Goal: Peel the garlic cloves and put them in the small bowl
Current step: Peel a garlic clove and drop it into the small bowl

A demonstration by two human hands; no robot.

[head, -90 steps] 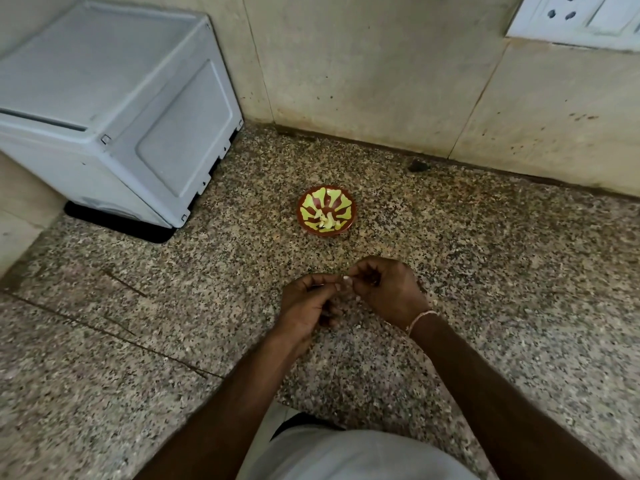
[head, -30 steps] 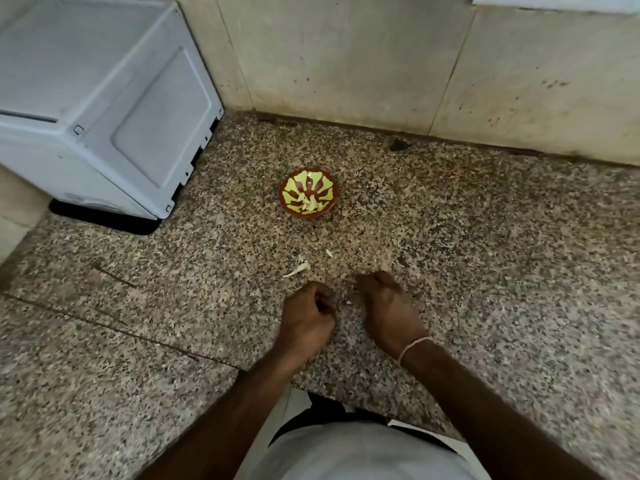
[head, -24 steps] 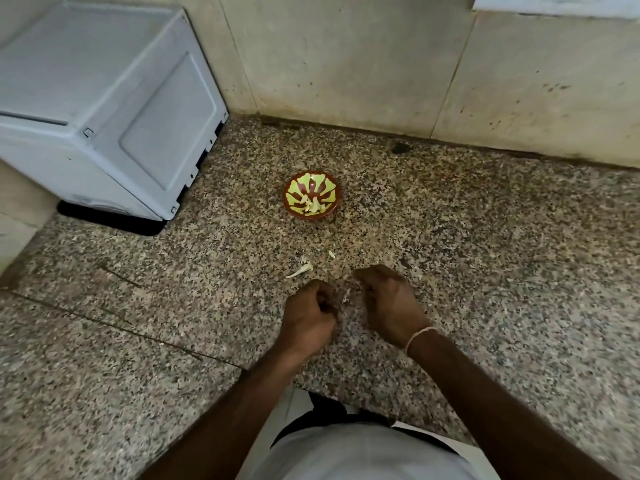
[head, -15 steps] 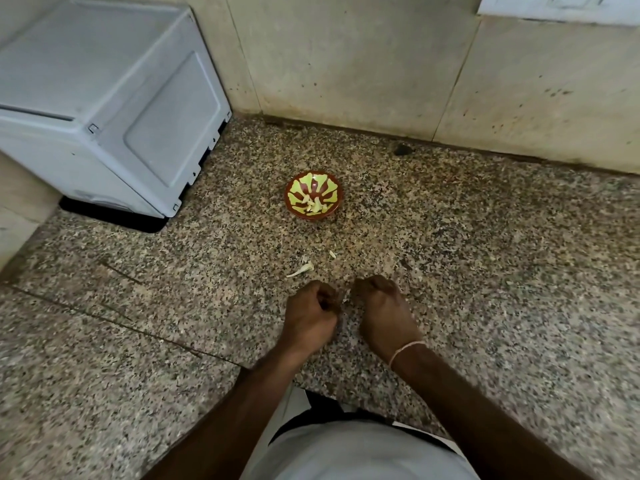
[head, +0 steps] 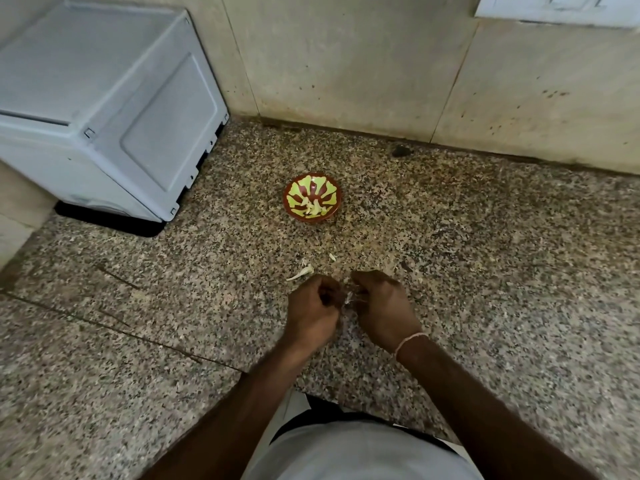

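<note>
Both hands [head: 349, 306] pinch a garlic clove [head: 349, 297]

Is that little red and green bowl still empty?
No, the small bowl already holds a few pale peeled garlic cloves near its middle.

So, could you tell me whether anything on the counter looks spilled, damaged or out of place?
Pale garlic skin scraps lie loose on the granite counter just beyond the hands, outside the small bowl. Dark cracks run across the counter at the left. Otherwise nothing stands out; the bowl sits upright.
</note>
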